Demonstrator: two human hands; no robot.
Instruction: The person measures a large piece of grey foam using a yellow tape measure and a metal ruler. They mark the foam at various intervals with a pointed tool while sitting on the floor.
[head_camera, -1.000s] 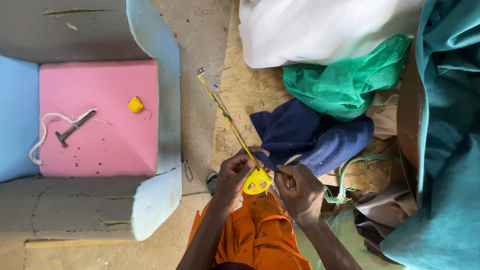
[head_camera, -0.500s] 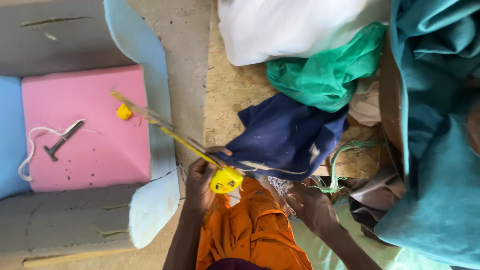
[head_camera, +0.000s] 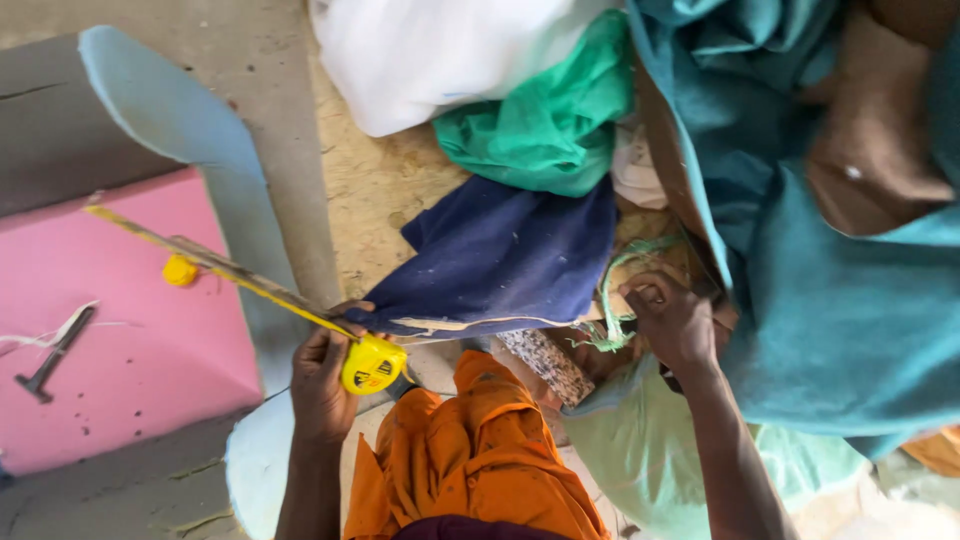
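Observation:
My left hand (head_camera: 322, 375) grips a round yellow tape measure (head_camera: 373, 365). Its yellow blade (head_camera: 215, 265) runs out up and to the left, across the pale blue foam edge (head_camera: 225, 180) and over the pink foam pad (head_camera: 110, 330). My right hand (head_camera: 672, 318) reaches to the right into a pile of cloth, fingers closed on a frayed green strip (head_camera: 608, 300) beside the dark blue cloth (head_camera: 505, 255). Orange fabric (head_camera: 470, 465) lies between my arms.
A small yellow object (head_camera: 180, 270) and a metal tool with a white cord (head_camera: 55, 350) lie on the pink pad. Green cloth (head_camera: 550, 125), white cloth (head_camera: 420, 55) and a large teal cloth (head_camera: 830, 330) are heaped at the right. Grey foam (head_camera: 50, 130) borders the pad.
The tape measure has swung left, its blade now over the pink pad instead of the floor. My right hand let go of it and moved right into the cloth pile.

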